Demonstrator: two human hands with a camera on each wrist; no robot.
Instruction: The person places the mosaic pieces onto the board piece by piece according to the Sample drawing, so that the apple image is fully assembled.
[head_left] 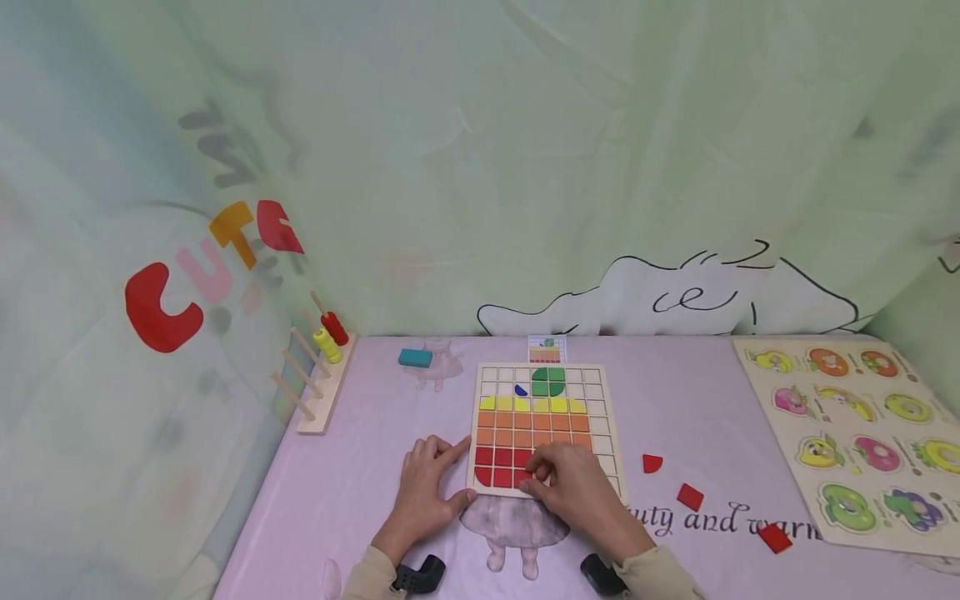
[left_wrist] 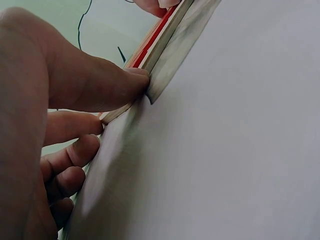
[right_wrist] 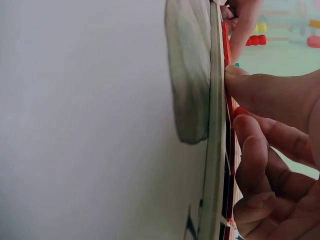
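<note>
A wooden grid board (head_left: 602, 417) lies flat on the lilac tablecloth, with green, yellow, orange and red tiles filling much of it. My left hand (head_left: 430, 487) rests flat on the cloth. Its fingers touch the board's left edge, and its thumb (left_wrist: 100, 85) presses the near left corner of the board (left_wrist: 170, 47). My right hand (head_left: 572, 486) lies over the board's bottom rows with its fingers curled. Thumb (right_wrist: 260, 87) and forefinger pinch a red tile (right_wrist: 238, 111) against the board (right_wrist: 217, 125). The cells under that hand are hidden.
Loose red pieces lie right of the board: a quarter circle (head_left: 652, 463) and two squares (head_left: 690, 497) (head_left: 775, 537). A fruit peg puzzle (head_left: 862, 433) lies at the far right. At the back are a peg rack with rings (head_left: 318, 379), a teal block (head_left: 415, 357) and a pattern card (head_left: 546, 350).
</note>
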